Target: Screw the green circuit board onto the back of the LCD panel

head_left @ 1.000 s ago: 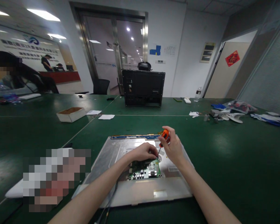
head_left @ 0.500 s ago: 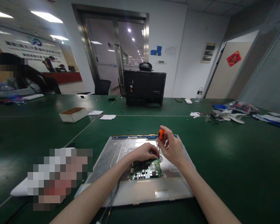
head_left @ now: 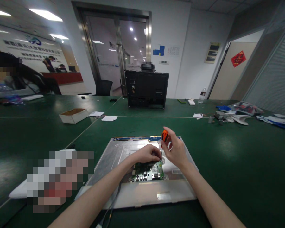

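Note:
A silver metal display back panel (head_left: 123, 190) lies flat on the green table in front of me. A small green circuit board (head_left: 148, 173) sits on its middle. My left hand (head_left: 146, 154) rests on the top edge of the board, fingers curled down onto it. My right hand (head_left: 174, 150) grips an orange-handled screwdriver (head_left: 164, 136), held nearly upright, its tip down at the board's upper right corner beside my left fingers. A dark cable (head_left: 112, 202) runs from the board toward me.
A black monitor housing (head_left: 146, 89) stands upright across the table, a person behind it. A shallow cardboard box (head_left: 73, 115) and papers lie at left. Loose parts and bags (head_left: 237, 114) are at right. A person sits at far left. A blurred item lies beside the panel.
The screwdriver has swung from a tilt to nearly upright over the board's corner. My right hand shifted slightly left; my left hand stayed on the board.

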Demonstrator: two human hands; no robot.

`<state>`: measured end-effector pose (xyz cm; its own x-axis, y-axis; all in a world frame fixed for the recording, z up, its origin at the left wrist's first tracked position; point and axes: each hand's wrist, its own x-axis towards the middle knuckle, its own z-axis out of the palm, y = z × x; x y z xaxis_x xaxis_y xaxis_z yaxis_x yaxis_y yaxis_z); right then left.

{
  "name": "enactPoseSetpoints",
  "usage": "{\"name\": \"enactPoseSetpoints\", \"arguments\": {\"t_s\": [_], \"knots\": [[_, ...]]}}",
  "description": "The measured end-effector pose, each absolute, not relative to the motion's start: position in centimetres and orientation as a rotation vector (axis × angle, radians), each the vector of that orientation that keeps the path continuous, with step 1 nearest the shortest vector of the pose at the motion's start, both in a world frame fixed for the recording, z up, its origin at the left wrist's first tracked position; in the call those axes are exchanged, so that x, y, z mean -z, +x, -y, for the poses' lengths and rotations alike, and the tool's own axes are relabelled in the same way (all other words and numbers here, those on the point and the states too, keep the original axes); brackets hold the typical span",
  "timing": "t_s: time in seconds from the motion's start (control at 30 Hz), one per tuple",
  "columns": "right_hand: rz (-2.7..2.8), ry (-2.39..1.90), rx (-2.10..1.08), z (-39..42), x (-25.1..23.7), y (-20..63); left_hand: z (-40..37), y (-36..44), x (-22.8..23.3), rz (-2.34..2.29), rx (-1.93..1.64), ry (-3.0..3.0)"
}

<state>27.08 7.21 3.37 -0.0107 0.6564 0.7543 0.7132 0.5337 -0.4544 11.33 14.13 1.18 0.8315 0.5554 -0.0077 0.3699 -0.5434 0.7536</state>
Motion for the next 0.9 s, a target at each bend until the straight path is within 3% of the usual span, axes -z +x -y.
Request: {"name": "enactPoseSetpoints", "arguments": {"t_s": [0.9], "knots": [[1.676,-1.185,0.180,-7.50,-2.88,27.31,-14.03,11.36,-1.30,-0.671,-0.294,2.171]]}}
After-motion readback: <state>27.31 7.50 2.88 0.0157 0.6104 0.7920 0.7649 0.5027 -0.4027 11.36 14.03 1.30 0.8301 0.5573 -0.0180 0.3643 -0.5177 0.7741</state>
